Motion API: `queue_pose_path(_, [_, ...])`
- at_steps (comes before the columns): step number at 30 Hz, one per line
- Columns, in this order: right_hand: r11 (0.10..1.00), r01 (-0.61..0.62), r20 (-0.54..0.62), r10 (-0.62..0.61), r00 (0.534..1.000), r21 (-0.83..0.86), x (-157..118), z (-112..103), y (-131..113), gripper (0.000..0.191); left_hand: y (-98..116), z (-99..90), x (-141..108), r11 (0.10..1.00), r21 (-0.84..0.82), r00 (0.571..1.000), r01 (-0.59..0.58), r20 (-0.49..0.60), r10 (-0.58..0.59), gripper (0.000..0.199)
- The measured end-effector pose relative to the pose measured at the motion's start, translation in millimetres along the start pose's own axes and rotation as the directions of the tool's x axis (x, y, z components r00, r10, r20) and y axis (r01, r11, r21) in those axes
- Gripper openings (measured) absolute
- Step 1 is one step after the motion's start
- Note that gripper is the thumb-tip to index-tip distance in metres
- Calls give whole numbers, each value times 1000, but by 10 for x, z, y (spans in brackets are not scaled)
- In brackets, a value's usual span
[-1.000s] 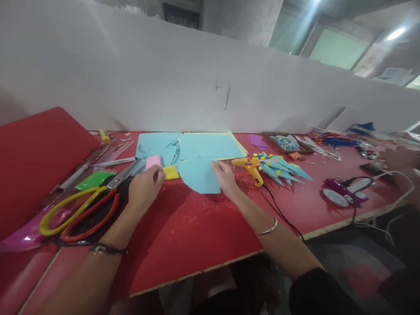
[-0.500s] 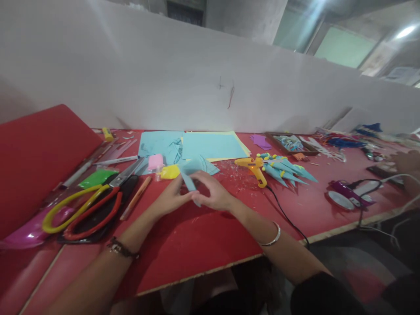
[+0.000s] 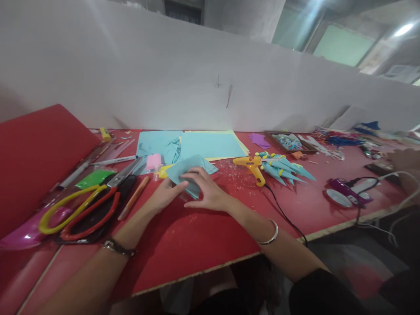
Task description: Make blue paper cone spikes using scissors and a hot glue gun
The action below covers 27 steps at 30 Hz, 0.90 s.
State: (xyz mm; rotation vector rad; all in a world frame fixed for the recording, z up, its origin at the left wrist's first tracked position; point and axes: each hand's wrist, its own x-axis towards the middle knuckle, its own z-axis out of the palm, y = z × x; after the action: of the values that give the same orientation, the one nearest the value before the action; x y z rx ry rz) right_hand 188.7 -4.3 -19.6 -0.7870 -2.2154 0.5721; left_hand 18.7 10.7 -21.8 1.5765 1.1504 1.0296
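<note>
A small piece of light blue paper (image 3: 177, 169) is tilted up above the red table, pinched along its lower left side by my left hand (image 3: 164, 192). My right hand (image 3: 211, 191) reaches across its right side with fingers curved and thumb held apart below. Those fingertips lie over the paper's face, but whether they press on it I cannot tell. Behind it, more cut light blue paper (image 3: 209, 166) lies on the table, beside a yellow packet (image 3: 162, 172) that is partly hidden.
On the left lie large scissors (image 3: 113, 192), a wooden stick (image 3: 134, 199) and a green packet (image 3: 95, 178). Blue sheets (image 3: 213, 145) are at the back. A yellow glue gun (image 3: 251, 167), its cord trailing, sits by blue paper cones (image 3: 285, 169). Another person's hand (image 3: 405, 164) is far right.
The paper has turned from nearly edge-on to show its broad face. My right thumb has come away from my left thumb, and the right hand has spread.
</note>
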Motion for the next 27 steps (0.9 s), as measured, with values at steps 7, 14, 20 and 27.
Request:
queue_pose_path(7, [990,-30,-29,35,999,134,6,-77,-12,47,-4,-22,6,1000,-25,1000,14,28,-13,50])
queue_pose_path(14, [984,-31,-36,38,999,176,6,-94,7,41,-47,-58,19,998,-54,1000,13,11,-13,46])
queue_pose_path(20, [985,-50,-8,52,999,164,14,-80,23,55,-71,-64,36,999,-43,1000,-5,-29,4,44])
queue_pose_path(27, [994,-8,-26,11,1000,107,-1,-107,6,35,-10,-50,29,1000,-21,1000,14,-6,-14,40])
